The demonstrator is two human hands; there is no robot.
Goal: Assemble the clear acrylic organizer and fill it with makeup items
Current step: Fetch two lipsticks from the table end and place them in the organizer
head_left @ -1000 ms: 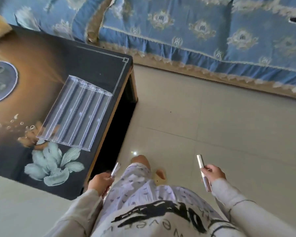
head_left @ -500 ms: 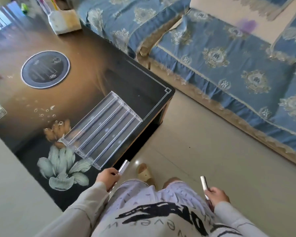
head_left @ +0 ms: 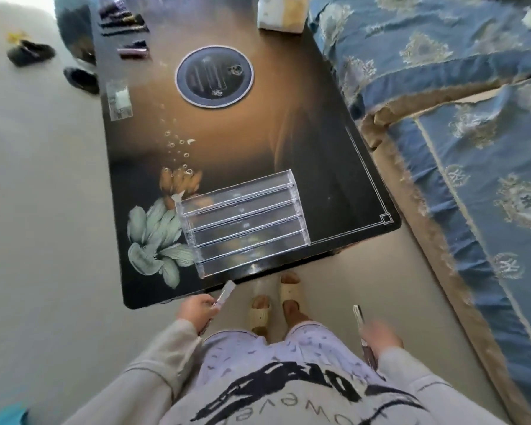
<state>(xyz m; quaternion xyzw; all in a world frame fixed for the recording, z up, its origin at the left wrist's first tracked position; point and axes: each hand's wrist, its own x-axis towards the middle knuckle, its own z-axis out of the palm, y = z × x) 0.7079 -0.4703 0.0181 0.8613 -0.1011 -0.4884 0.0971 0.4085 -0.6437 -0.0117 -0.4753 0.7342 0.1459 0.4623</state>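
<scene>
Organizer (head_left: 242,225) on desk (head_left: 258,142) now faces me squarely, no longer off left. Left grip (head_left: 196,311) pinches silver tube (head_left: 224,294) just short of it; right grip (head_left: 380,332) clasps second tube (head_left: 358,314) farther off. I read filling as imminent.

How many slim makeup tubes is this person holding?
2. One slim silvery tube in the left hand, by the dark table's near edge; a second silvery tube in the right hand, over the floor.

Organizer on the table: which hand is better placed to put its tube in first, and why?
Left, probably. The left hand holds the left tube with its tip at the table edge, close to the organizer. The right hand holds the right tube over the floor, farther off.
</scene>
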